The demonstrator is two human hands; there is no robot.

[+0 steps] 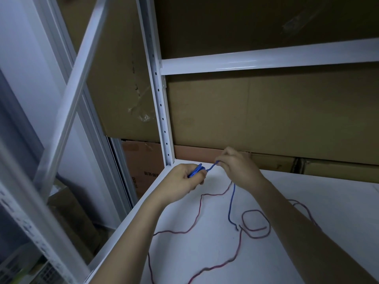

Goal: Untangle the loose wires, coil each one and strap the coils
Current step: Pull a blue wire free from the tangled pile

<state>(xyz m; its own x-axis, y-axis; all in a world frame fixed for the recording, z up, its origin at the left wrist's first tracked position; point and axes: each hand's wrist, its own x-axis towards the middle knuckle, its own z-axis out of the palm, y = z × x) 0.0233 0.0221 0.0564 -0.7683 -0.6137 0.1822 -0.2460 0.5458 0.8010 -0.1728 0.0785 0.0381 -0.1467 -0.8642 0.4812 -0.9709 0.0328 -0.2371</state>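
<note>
At frame centre, the left hand (pixel 184 179) grips a small blue wire coil (pixel 196 171) while the right hand (pixel 238 167) pinches its thin strand above the smooth white shelf (pixel 307 191).

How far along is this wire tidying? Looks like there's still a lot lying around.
Early on. The left hand grips a small bundle of blue wire already wound, while the right hand pinches the next stretch; its tail still trails down onto the white shelf. The red wire lies loose across the shelf, only partly looped. No strap is visible on anything yet.
</note>
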